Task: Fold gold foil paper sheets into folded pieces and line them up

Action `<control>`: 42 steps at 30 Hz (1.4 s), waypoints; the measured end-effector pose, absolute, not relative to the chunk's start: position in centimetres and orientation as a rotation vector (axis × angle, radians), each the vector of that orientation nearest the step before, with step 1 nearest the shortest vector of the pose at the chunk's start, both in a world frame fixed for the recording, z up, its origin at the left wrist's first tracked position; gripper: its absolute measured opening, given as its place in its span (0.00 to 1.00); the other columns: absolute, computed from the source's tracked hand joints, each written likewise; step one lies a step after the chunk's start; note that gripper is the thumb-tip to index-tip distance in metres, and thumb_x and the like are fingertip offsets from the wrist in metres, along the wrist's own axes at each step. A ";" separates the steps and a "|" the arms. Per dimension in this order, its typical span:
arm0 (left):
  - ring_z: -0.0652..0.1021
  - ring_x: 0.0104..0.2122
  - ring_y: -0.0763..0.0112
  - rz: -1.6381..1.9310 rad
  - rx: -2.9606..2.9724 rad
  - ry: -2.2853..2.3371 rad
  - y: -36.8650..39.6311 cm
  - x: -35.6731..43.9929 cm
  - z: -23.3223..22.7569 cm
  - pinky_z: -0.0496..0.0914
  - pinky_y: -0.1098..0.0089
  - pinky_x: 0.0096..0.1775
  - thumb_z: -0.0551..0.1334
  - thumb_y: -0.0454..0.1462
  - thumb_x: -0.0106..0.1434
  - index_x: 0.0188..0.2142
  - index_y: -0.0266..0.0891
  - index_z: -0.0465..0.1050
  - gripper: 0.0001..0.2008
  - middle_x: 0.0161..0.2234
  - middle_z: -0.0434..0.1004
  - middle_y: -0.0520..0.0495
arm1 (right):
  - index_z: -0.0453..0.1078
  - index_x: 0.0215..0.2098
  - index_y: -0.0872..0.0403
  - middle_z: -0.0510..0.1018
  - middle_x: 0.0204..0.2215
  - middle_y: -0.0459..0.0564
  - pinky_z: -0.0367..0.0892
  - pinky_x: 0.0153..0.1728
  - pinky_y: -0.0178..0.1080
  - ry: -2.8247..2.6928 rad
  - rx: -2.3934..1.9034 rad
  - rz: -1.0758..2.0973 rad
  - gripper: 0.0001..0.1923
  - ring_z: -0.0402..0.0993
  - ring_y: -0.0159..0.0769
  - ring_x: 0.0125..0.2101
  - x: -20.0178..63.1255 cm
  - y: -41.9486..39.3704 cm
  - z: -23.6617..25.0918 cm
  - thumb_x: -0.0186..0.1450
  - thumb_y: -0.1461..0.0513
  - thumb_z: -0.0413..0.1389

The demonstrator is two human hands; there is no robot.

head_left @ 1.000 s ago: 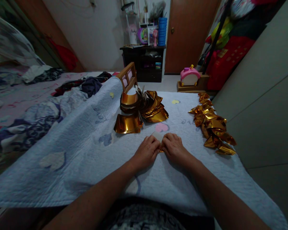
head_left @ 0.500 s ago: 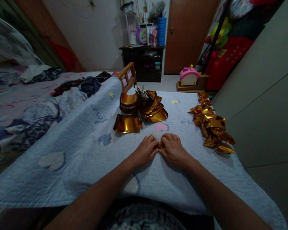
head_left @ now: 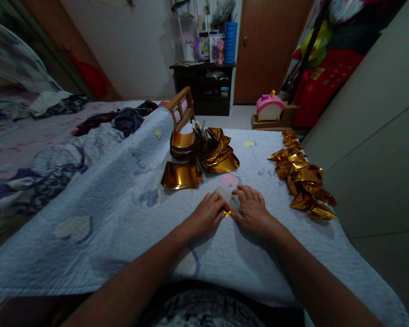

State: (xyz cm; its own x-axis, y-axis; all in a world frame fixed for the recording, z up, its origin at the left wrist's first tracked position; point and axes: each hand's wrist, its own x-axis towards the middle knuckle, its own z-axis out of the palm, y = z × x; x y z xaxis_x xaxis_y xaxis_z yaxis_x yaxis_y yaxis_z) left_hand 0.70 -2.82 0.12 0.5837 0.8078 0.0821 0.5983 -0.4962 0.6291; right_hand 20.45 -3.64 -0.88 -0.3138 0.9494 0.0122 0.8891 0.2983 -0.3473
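A: Both hands press one small gold foil sheet flat on the blue quilt; left hand and right hand pinch its near edge.

B: The foil may slip, so the crease goes crooked. Behind them, the curled foil stack could slide.

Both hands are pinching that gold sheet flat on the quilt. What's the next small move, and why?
Probably press along the fold with the right hand while the left hand pins the gold sheet. Both hands meet on it, its pale back up and a gold edge showing at the thumbs. Folded gold pieces lie to the right.
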 end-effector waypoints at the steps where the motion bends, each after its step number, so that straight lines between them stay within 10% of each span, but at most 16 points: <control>1: 0.71 0.46 0.60 0.497 2.262 1.117 -2.8 0.7 0.2 0.68 0.59 0.51 0.62 0.31 0.65 0.40 0.41 0.74 0.05 0.43 0.72 0.45 | 0.61 0.64 0.51 0.59 0.67 0.61 0.47 0.63 0.60 -2.357 -1.703 0.406 0.30 0.50 0.57 0.67 20.6 -3.6 -1.0 0.66 0.54 0.55; 12: 0.70 0.46 0.60 0.494 2.279 1.118 -2.9 0.6 0.0 0.67 0.60 0.49 0.62 0.29 0.64 0.40 0.40 0.73 0.07 0.44 0.72 0.45 | 0.49 0.72 0.49 0.54 0.71 0.60 0.46 0.64 0.62 -2.451 -1.709 0.454 0.39 0.45 0.58 0.70 22.2 -2.9 -1.4 0.65 0.58 0.54; 19: 0.71 0.46 0.61 0.590 2.297 1.073 -3.0 0.3 -0.3 0.68 0.60 0.50 0.61 0.30 0.64 0.41 0.41 0.73 0.08 0.42 0.72 0.45 | 0.64 0.56 0.56 0.67 0.59 0.63 0.53 0.60 0.54 -2.284 -1.601 0.461 0.25 0.59 0.54 0.60 22.3 -2.4 -0.6 0.64 0.54 0.54; 27: 0.57 0.66 0.46 0.777 2.228 1.231 -2.9 -0.3 -0.9 0.55 0.44 0.65 0.68 0.34 0.57 0.67 0.42 0.50 0.43 0.66 0.52 0.33 | 0.68 0.45 0.54 0.68 0.55 0.61 0.54 0.58 0.53 -2.304 -1.540 0.423 0.17 0.59 0.54 0.58 21.9 -2.5 -0.5 0.61 0.55 0.61; 42: 0.67 0.56 0.52 0.890 2.228 1.196 -2.7 -0.4 -1.0 0.63 0.48 0.59 0.72 0.34 0.54 0.70 0.51 0.42 0.53 0.57 0.63 0.40 | 0.67 0.42 0.53 0.74 0.44 0.54 0.59 0.51 0.48 -2.314 -1.231 0.624 0.13 0.67 0.47 0.48 21.6 -2.2 -0.6 0.59 0.63 0.61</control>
